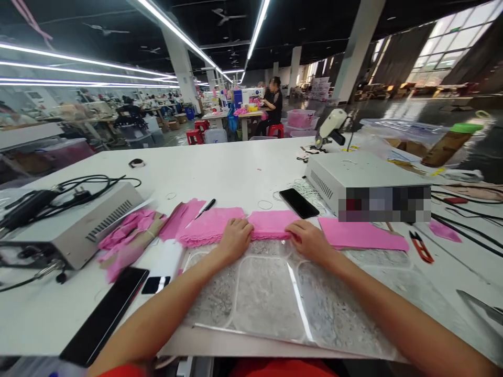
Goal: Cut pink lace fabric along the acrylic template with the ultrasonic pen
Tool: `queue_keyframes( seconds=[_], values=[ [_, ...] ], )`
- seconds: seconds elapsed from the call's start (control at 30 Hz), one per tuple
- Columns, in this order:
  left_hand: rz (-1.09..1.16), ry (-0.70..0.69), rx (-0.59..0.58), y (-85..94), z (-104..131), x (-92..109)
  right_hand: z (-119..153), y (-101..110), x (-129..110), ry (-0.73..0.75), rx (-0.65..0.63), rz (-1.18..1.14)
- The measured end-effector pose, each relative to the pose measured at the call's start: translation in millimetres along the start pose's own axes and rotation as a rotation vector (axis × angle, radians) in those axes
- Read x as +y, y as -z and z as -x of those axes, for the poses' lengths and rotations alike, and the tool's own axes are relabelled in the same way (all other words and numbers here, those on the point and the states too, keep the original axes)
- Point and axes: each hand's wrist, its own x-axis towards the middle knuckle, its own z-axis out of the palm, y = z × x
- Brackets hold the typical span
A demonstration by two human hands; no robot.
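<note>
A broad white worktop point(204, 170) fills the view; along its near edge lies a glossy transparent plastic mat point(263, 303), smooth enough that cloth might slide if pushed unevenly. A boxy grey metal case point(377, 170) stands toward the worktop's right edge, and a vented grey metal unit point(73, 230) with black cables toward its left edge; a snagged cable could drag loose things along. Between them, toward the mat's far edge, lies thin bright pink cloth point(214, 225) in layered pieces, ruffled along its near edge at the left; the layers could slip out of line if the hands pull unequally. The right hand's point(310, 238) grip is narrow, thumb and fingers pinching the near edge of the middle piece. The left hand point(237, 238) has its fingers curled on the cloth; whether that grip pinches or only presses, I cannot tell. A flat black smartphone point(299, 203) lies just beyond the right hand, where a careless reach could knock it. Red-handled snips point(421, 247), toward the worktop's right edge, could nick the cloth if swept together. Smallest, a slim black-and-silver pen-like tool point(208, 207) lies on the left layers and might mark or snag them.
</note>
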Motion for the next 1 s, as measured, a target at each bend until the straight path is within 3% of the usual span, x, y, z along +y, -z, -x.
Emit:
queue_keyframes(
  seconds=[0.13,0.3,0.43,0.53,0.63,0.73,0.9,1.0],
  values=[
    [-0.001,-0.097,0.029,5.6,31,-1,34,3,-23,0.181,-0.043,-0.022],
    [0.014,-0.244,0.012,23.0,90,-1,59,-4,-59,0.408,-0.127,0.016],
    [0.025,-0.272,-0.016,45.5,127,1,60,3,-80,0.439,-0.228,-0.094],
    [0.054,-0.250,-0.025,61.9,138,2,48,9,-83,0.392,-0.303,-0.244],
    [0.069,-0.193,0.003,66.0,127,0,23,5,-70,0.223,-0.230,-0.285],
    [0.048,-0.150,0.045,53.9,97,-2,-10,-8,-51,0.019,-0.180,-0.243],
    [0.011,-0.129,0.057,22.4,39,-6,-46,-32,-36,-0.024,-0.195,-0.173],
    [0.002,-0.103,0.041,11.9,25,-12,-50,-40,-33,-0.025,-0.223,-0.152]
  ],
)
